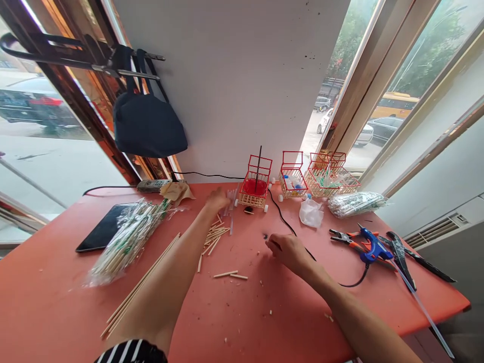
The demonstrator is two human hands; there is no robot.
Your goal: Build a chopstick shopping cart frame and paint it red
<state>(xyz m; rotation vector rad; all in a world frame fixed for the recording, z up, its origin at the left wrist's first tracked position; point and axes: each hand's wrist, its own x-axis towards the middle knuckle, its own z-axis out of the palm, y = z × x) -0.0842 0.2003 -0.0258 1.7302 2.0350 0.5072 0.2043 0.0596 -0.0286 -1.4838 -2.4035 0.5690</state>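
My left hand (218,198) reaches across the table to a few clear sticks (232,197), its fingertips at their edge; its finger pose is too blurred to read. Closer in, my right hand (288,250) rests low over the table with fingers curled together. A small dark piece (265,236) lies just past its fingertips; whether the fingers pinch anything is hidden. Beyond the hands stands a small cart of wooden sticks with red edging (254,194), on white wheels, a dark rod upright in it. Short cut wooden sticks (215,237) lie in a pile below my left hand.
More small carts (293,181) stand at the back right, near a clear bag (311,213). At right lie pliers (346,238) and a blue glue gun (374,245). Left are a wrapped bundle of sticks (128,242), a dark tablet (100,229) and long sticks (141,285). A black cable (282,214) crosses the table.
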